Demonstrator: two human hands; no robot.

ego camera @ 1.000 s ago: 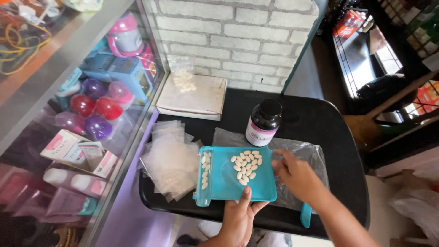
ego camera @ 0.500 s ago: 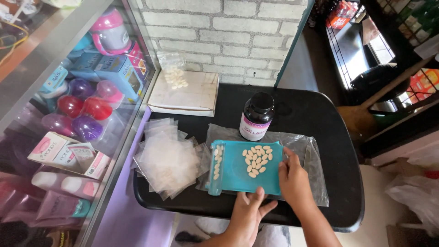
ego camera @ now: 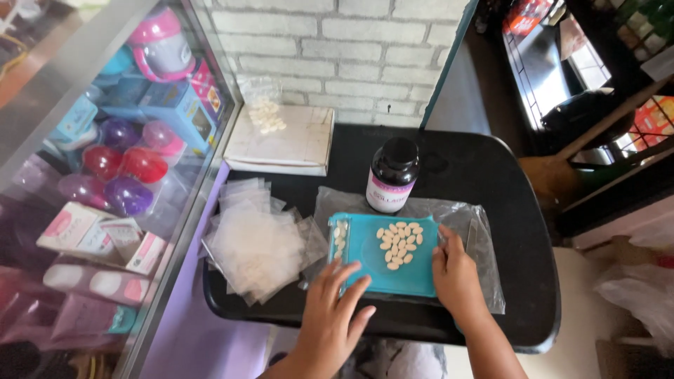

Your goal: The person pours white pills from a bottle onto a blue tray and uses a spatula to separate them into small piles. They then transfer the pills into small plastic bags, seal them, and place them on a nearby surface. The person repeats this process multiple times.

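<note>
A teal pill-counting tray (ego camera: 365, 274) lies on a clear plastic bag (ego camera: 470, 224) on the black table (ego camera: 477, 168). Several pale oval tablets (ego camera: 398, 244) sit in the tray's middle, and a few more lie in its left channel (ego camera: 340, 237). My left hand (ego camera: 333, 316) rests with spread fingers at the tray's near left corner. My right hand (ego camera: 456, 277) presses flat on the tray's right edge. A dark pill bottle (ego camera: 392, 174) with a pink and white label stands upright just behind the tray.
A heap of small clear zip bags (ego camera: 256, 242) lies left of the tray. A white flat box (ego camera: 281, 144) with a bag of tablets (ego camera: 265, 112) on it sits at the back by the brick wall. A glass display case (ego camera: 105, 175) of boxed goods stands at left.
My right hand has moved from the tablets to the tray's right edge. My left hand has slid up onto the tray's near left corner. The view has shifted closer.
</note>
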